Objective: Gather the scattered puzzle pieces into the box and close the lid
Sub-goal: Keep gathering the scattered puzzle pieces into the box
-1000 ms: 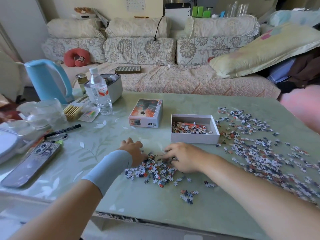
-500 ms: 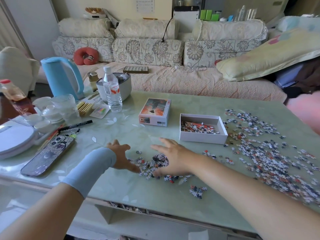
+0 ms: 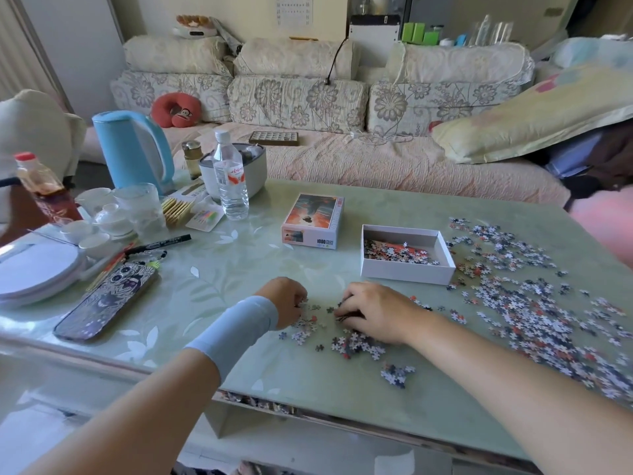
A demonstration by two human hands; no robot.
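Both hands are parked low on the green tabletop, right in front of the open box. The left hand, with a pale blue wristband worn on that wrist, is curled knuckles-up with its fingertips down among a few loose bits. Whether anything is actually gripped there can't be told, since the fingers are hidden by the back of the hand. The right hand is curled too, and a little clump of puzzle pieces is pinched under its fingertips, with more of them spread on the tabletop just below and beside it. A tiny separate cluster is left nearer the table edge.

The box is sat just beyond the right hand, white walls up, with a thin layer of pieces already inside it. The lid is laid picture-side up to the left of the box, near it but not touching. A much bigger scatter is spread over the right side of the tabletop, starting right beside the box.

Off to the left, a phone in a patterned case is laid flat, a black marker is found just behind it, and a water bottle is stood upright next to a blue kettle. A floral sofa is seen behind the table.
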